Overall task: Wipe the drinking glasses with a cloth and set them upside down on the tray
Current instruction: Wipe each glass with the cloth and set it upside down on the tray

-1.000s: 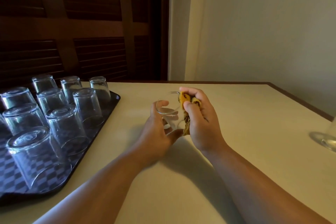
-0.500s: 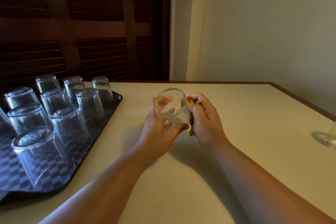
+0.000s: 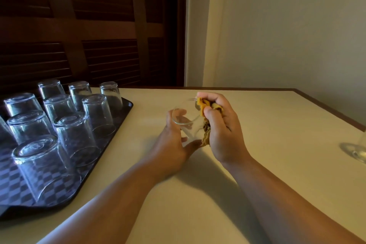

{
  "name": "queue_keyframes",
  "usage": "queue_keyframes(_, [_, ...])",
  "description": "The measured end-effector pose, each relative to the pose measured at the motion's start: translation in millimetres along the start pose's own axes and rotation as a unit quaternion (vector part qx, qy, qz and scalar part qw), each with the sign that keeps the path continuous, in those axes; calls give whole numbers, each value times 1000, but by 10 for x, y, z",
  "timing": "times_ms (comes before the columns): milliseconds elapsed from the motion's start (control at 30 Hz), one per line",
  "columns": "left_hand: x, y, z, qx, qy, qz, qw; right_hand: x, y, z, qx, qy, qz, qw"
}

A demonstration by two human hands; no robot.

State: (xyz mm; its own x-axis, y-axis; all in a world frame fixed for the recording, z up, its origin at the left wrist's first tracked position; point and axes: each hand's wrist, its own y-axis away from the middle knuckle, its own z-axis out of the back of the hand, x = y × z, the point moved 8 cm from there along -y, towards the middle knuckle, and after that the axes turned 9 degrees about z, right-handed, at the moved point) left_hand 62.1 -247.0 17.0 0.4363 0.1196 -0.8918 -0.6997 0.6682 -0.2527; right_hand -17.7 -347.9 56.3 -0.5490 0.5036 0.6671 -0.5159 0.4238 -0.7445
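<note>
My left hand (image 3: 174, 142) grips a clear drinking glass (image 3: 188, 119) lying tilted on its side above the table's middle. My right hand (image 3: 221, 128) clutches a bunched yellow-brown cloth (image 3: 206, 125) and presses it against the glass's right side. A dark checkered tray (image 3: 111, 140) sits at the left with several glasses (image 3: 75, 134) standing upside down on it. Another glass (image 3: 358, 146) stands at the right edge of the view, partly cut off.
The cream table (image 3: 257, 164) has a brown rim; its far edge meets dark louvred shutters and a pale wall. Bare tabletop lies between the tray and my hands and toward the right.
The glass has turned in my left hand, from mouth-up toward me back to lying sideways. My right hand with the cloth has risen along the glass's side.
</note>
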Motion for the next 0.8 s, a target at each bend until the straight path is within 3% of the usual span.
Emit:
queue_keyframes(67, [-8, 19, -19, 8, 5, 4, 1000, 17, 3, 6, -1, 7, 11, 1000])
queue_keyframes(200, [69, -23, -20, -3, 58, 32, 998, -256, -3, 44, 17, 37, -69, 997])
queue_keyframes(333, [133, -9, -94, 49, -13, 63, 997, -101, 16, -17, 9, 14, -27, 999])
queue_keyframes(533, [48, -26, -1, -4, 71, 28, 997, -254, -4, 60, 7, 30, -71, 997])
queue_keyframes(700, [113, -41, -75, 29, 32, 31, 999, -32, 25, -37, 5, 15, -8, 1000])
queue_keyframes(800, [64, -35, -30, -9, 36, 4, 999, -146, -1, 23, -3, 20, -39, 999])
